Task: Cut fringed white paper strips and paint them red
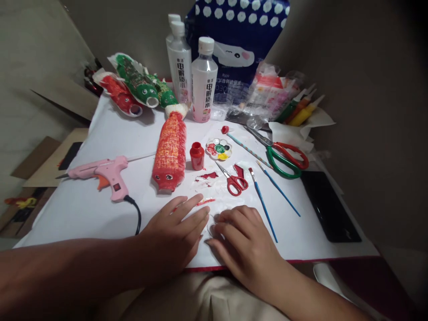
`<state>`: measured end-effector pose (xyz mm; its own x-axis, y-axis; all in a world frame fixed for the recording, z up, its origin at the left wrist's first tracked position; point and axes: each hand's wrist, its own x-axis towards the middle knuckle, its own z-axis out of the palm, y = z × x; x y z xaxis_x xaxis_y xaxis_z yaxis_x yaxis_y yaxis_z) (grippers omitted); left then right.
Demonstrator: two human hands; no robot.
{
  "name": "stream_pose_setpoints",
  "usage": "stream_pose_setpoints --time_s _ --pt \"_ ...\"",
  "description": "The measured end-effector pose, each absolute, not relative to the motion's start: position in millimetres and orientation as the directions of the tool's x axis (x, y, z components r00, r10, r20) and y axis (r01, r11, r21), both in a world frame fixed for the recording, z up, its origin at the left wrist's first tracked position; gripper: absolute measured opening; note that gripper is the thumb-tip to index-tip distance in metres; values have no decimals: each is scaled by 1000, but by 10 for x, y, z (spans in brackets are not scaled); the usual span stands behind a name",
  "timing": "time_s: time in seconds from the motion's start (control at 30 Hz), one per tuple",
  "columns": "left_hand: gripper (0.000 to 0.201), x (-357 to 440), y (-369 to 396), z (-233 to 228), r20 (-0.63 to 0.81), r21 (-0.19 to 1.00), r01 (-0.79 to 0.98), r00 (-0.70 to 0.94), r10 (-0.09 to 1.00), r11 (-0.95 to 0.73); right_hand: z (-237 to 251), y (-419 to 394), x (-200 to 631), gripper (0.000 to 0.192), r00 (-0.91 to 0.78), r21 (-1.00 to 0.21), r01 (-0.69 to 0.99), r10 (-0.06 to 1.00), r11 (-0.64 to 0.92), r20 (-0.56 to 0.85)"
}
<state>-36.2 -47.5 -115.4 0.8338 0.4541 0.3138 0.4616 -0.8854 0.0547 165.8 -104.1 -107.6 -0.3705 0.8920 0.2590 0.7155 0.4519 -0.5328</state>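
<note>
Both my hands rest near the front edge of the white-covered table [83, 209]. My left hand [174, 229] lies flat, fingers spread, touching a small clear plastic piece with red paint [206, 202]. My right hand [240, 236] has its fingers curled down onto a small white cutout [211, 228] between the hands. Just beyond them lies a red painted bottle fish [170, 154], with a small red paint jar [197, 156] and small red scissors [236, 180] to its right.
A pink glue gun [103, 173] with its black cord lies at left. Two blue brushes [264, 203], a paint palette [219, 148], large red-green scissors [284, 156] and a black phone [329, 205] sit at right. Bottles [203, 80], green and red fish [137, 87], and bags stand behind.
</note>
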Motion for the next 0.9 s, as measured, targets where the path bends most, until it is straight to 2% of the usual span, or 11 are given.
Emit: stream_pose_setpoints --time_s 0.17,0.27,0.33,0.4,0.47,0.57,0.67,0.8,0.87,0.9 --pt "34 -385 -484 -1181 318 57 445 840 439 -894 -895 -963 1858 12 -320 -561 689 887 459 333" --pt "34 -402 -469 -1176 351 49 415 844 405 -908 -813 -826 2110 10 -268 -460 780 890 425 368" --pt "32 -406 -458 -1169 378 38 396 844 380 -918 -804 -742 2270 5 -208 -359 868 907 344 366" --pt "31 -403 -451 -1164 396 39 390 839 372 -920 -830 -692 2372 8 -130 -240 949 945 207 300" --pt "30 -396 -448 -1162 413 49 395 828 379 -917 -877 -679 2400 12 -66 -142 986 982 91 175" --pt "31 -391 -446 -1163 439 34 390 821 364 -920 -940 -688 2358 8 -11 -16 1000 1000 11 24" --pt "31 -388 -450 -1164 448 23 372 826 342 -928 -960 -680 2319 7 27 79 997 999 -25 -22" --pt "28 -368 -472 -1158 495 101 384 780 382 -918 -953 -640 2346 10 5 129 992 1000 -1 -31" --pt "27 -360 -482 -1155 526 121 380 759 384 -917 -941 -612 2383 11 -18 82 996 1000 18 -11" --pt "27 -360 -486 -1155 534 116 371 759 373 -921 -929 -597 2404 12 -30 19 999 1000 30 6"
